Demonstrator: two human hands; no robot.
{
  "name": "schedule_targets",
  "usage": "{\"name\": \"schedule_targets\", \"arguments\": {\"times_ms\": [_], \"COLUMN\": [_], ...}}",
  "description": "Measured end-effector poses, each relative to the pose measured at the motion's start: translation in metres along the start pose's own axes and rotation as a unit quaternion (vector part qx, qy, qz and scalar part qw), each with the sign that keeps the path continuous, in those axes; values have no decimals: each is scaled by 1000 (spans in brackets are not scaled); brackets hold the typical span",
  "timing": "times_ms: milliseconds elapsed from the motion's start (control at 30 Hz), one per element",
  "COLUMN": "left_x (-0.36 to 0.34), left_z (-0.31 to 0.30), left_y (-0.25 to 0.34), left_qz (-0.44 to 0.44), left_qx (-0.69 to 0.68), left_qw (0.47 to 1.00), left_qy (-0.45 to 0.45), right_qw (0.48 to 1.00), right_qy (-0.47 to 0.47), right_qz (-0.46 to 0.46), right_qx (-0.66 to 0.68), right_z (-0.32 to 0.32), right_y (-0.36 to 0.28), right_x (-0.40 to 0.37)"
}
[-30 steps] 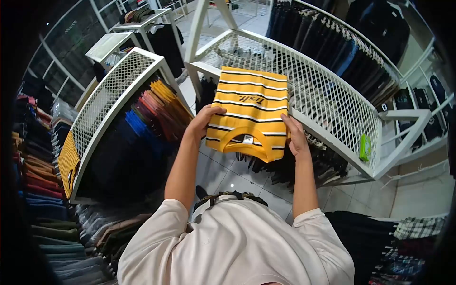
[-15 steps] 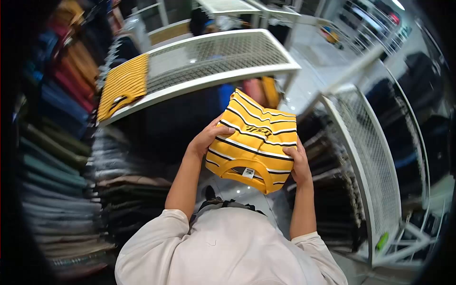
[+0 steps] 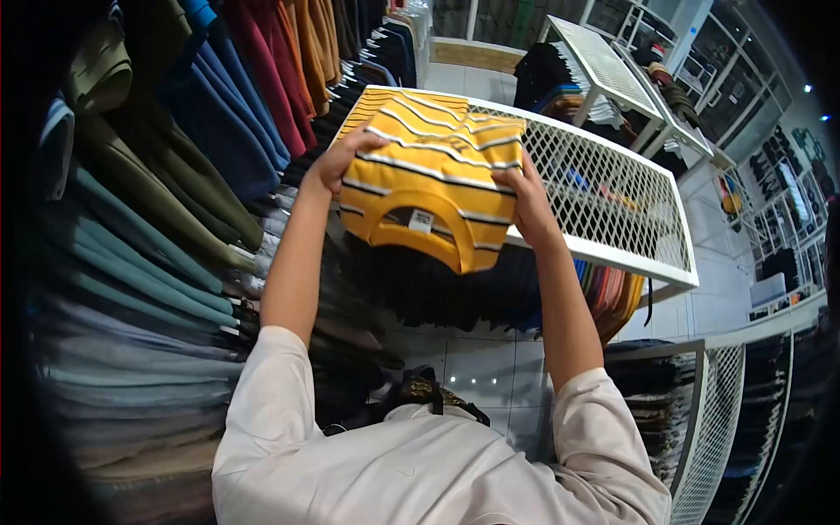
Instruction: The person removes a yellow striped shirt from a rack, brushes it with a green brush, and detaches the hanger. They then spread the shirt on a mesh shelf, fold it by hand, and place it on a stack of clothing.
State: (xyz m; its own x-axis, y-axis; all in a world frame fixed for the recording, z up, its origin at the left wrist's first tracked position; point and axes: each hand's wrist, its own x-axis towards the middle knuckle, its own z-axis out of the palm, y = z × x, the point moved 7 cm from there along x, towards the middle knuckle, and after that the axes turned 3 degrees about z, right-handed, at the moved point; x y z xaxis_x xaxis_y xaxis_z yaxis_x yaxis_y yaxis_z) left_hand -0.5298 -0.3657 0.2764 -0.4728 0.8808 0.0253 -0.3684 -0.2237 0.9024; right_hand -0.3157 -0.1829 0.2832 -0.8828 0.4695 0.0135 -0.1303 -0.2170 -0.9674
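A folded yellow T-shirt (image 3: 420,179) with black and white stripes is held between my two hands, its collar and white neck label facing me. My left hand (image 3: 344,157) grips its left edge, thumb on top. On the opposite edge, my right hand (image 3: 531,199) clasps the fabric, also with the thumb above; the fingers of both hands are partly hidden underneath. Behind it, another folded yellow shirt (image 3: 363,105) with thin dark stripes lies on the left end of a white mesh-topped rack (image 3: 604,179), partly covered by the held shirt.
Hanging garments (image 3: 236,96) in blue, red, olive and brown crowd the left side, with grey-green ones (image 3: 149,289) lower down. More clothes hang beneath the mesh rack. A second mesh rack (image 3: 713,420) stands at right, and further racks (image 3: 604,66) are at the back.
My view has turned left toward the hanging clothes. Both hands have carried the striped T-shirt forward, over the left end of the mesh rack, near the other yellow shirt.
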Motion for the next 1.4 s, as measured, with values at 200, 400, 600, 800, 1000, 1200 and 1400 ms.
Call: {"name": "schedule_targets", "arguments": {"times_ms": [200,400,600,800,1000,1200,1400], "left_x": [52,42,20,22,-13,-18,-31], "left_z": [-55,-147,-143,-145,-176,-159,-152], "left_y": [66,6,6,18,-24,-27,-26], "left_qz": [19,-155,-112,2,9,-31,19], "left_qx": [5,347,431,358,451,310,310], "left_qw": [1000,901,869,910,853,926,918], "left_qy": [-19,210,215,206,261,211,245], "right_qw": [998,972,975,981,967,921,896], "right_qy": [-39,20,38,34,72,102,161], "right_qz": [-18,176,167,69,98,102,-22], "right_qx": [41,-152,-139,-177,-222,-361,-414], "right_z": [36,21,11,20,-3,14,23], "right_y": [-14,78,87,61,101,73,76], "right_x": [104,126,135,137,122,95,94]}}
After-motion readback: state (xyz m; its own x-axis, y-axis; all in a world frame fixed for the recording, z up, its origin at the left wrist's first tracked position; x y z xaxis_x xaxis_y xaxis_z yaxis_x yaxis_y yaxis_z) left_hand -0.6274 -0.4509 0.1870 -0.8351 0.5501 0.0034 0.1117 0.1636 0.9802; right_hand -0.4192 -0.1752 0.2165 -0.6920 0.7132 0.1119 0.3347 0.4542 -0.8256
